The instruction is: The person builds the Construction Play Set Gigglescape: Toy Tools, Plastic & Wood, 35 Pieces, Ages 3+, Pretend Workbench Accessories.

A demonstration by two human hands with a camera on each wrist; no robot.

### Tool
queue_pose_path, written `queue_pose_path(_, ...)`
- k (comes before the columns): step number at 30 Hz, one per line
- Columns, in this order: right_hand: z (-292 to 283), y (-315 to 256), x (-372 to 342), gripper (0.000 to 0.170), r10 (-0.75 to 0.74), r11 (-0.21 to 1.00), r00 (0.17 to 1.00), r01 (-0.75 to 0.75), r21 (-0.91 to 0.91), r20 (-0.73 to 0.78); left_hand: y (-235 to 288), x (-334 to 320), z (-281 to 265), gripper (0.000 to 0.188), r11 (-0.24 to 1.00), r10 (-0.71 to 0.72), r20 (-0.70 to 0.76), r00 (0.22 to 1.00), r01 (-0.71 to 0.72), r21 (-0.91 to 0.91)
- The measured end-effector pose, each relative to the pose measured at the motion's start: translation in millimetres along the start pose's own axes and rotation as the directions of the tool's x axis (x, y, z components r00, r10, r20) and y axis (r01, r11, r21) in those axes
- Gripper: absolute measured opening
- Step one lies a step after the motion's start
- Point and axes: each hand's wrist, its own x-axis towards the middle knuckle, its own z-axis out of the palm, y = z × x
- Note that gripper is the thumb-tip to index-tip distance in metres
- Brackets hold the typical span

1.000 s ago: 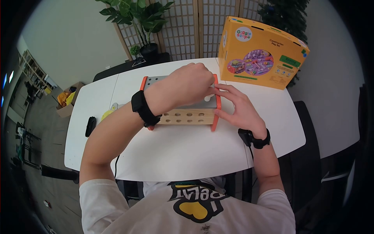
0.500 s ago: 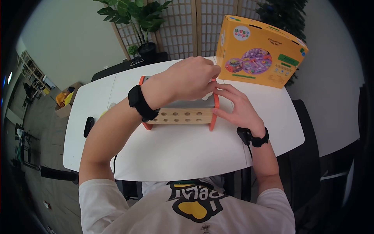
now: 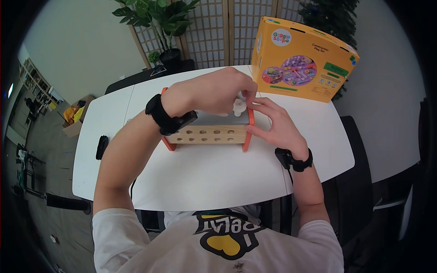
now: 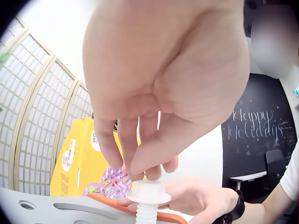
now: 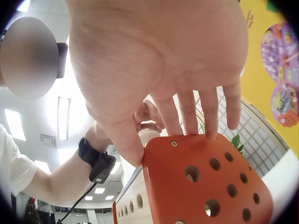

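A white plastic screw [image 3: 239,107] stands upright in the grey top of a wooden toy bench [image 3: 207,135] with orange end panels; its thread shows below the head in the left wrist view. Just above the screw head [image 4: 148,190], the left hand [image 4: 163,88] hangs with bent, loose fingers, and no grip on the screw shows. In the head view this hand [image 3: 211,93] covers much of the bench top. The right hand [image 3: 280,125] rests its straight fingers on the top edge of the right orange panel [image 5: 205,182], thumb at the near corner.
A yellow play-set box [image 3: 305,61] stands at the back right of the white table [image 3: 214,177]. A black object [image 3: 102,147] lies at the left side. Behind the table are a potted plant [image 3: 170,57] and a folding screen.
The left hand has risen and turned above the bench, its fingers coming away from the white screw, which shows more fully. The right hand stays at the orange panel.
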Motion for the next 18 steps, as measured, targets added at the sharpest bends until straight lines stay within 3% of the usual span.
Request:
queue_pose_path(2, 1, 0, -1, 0.054, -0.003, 1.000, 1.000, 0.003, -0.001, -0.018, 1, 1, 7, 0.007, 0.999, -0.006, -0.112, 0.994, 0.010, 0.038)
queue_pose_path(5, -1, -2, 0, 0.054, -0.009, 0.999, 1.000, 0.008, -0.040, -0.017, 16, 7, 4, 0.005, 0.944, -0.296, 0.054, 0.954, 0.283, 0.167)
queue_pose_path(8, -1, 0, 1, 0.053, -0.001, 0.999, 1.000, 0.001, -0.039, -0.005, 17, 7, 10, 0.010, 0.925, -0.292, 0.076, 0.953, 0.261, 0.277)
queue_pose_path(11, -2, -2, 1, 0.053, 0.030, 1.000, 0.999, -0.030, -0.005, 0.012, -3, -2, 14, 0.010, 0.996, 0.039, -0.005, 0.999, -0.039, 0.086)
queue_pose_path(14, -4, -5, 1, 0.053, 0.035, 0.999, 0.999, -0.034, -0.014, 0.023, -7, -3, 7, 0.012, 0.997, 0.078, 0.082, 0.994, -0.080, 0.015)
queue_pose_path(17, -3, -2, 1, 0.053, 0.039, 0.999, 0.999, -0.039, -0.026, 0.022, -8, -1, 6, 0.012, 0.992, 0.071, 0.024, 0.997, -0.068, -0.103)
queue_pose_path(18, -3, -2, 1, 0.053, 0.029, 0.999, 1.000, -0.028, -0.028, 0.011, -5, -1, 6, 0.012, 0.999, -0.023, 0.015, 1.000, 0.023, -0.026)
